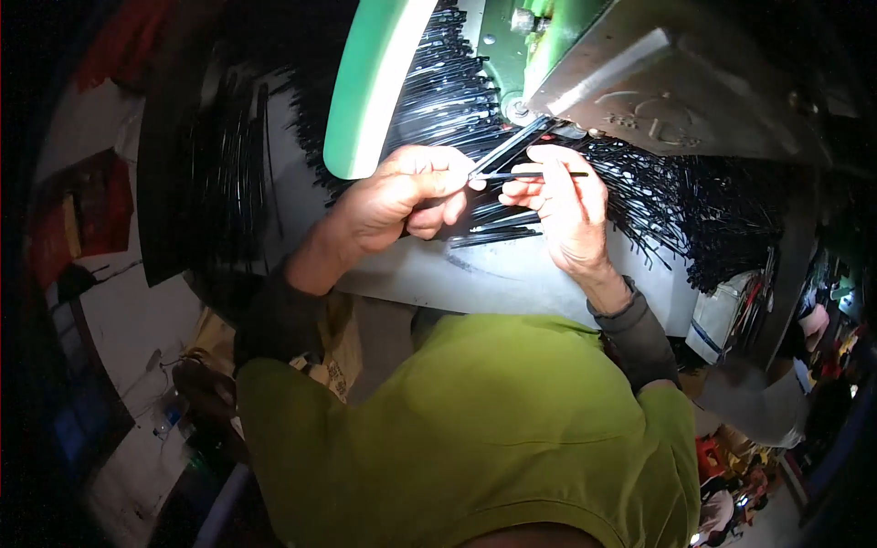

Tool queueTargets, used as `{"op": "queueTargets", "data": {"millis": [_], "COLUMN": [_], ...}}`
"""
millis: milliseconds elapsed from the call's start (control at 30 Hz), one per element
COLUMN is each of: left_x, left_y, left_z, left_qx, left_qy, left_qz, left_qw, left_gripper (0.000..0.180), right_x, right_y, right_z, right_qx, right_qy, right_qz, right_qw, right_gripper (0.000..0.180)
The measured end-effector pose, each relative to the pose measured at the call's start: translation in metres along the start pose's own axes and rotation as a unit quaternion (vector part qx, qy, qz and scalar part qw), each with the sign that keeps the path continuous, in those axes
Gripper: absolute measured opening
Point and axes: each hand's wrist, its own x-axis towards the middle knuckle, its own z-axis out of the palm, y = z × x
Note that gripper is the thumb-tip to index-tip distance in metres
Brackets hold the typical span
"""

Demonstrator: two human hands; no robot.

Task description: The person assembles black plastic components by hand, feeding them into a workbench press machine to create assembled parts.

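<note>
My left hand (402,196) is closed, thumb and fingers pinching the joined end of slim black ribs, like umbrella ribs. From that pinch one shiny rib (512,148) slants up to the machine's working point. A second thin black rib (512,174) runs level to the right, where my right hand (574,205) grips it between thumb and fingers. Just ahead of both hands stands the green machine (498,64), with a brown-grey metal cover (676,87) on its right side. The joint itself is partly hidden by my left fingertips.
A bright green lamp (370,91) hangs close above my left hand. Dense black ribs (443,100) lie behind it, with another heap (667,196) to the right and a bundle (228,160) far left. The pale worktable (438,279) ends near my body. A red tray (110,210) sits far left.
</note>
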Motion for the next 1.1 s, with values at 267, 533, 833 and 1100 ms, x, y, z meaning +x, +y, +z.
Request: {"op": "queueTargets", "data": {"millis": [267,533,833,1100], "left_x": [-0.002,-0.008,0.001,0.029], "left_y": [0.0,0.001,-0.007,-0.026], "left_z": [-0.005,-0.005,0.006,0.0], "left_qx": [0.004,0.106,0.684,-0.131], "left_qy": [0.006,0.057,0.153,0.02], "left_qz": [-0.004,0.001,0.461,0.235], "left_qw": [1.0,0.993,0.543,0.963], "left_gripper": [0.019,0.022,0.017,0.028], "right_x": [0.001,0.006,0.011,0.024], "right_y": [0.0,0.007,-0.005,-0.029], "right_z": [-0.002,-0.007,-0.009,-0.052], "right_qx": [-0.032,0.054,0.141,0.14], "right_qy": [-0.035,-0.071,-0.108,0.02], "right_qz": [-0.013,0.002,-0.01,-0.059], "right_qw": [0.999,0.996,0.984,0.988], "right_gripper": [0.024,0.036,0.021,0.024]}}
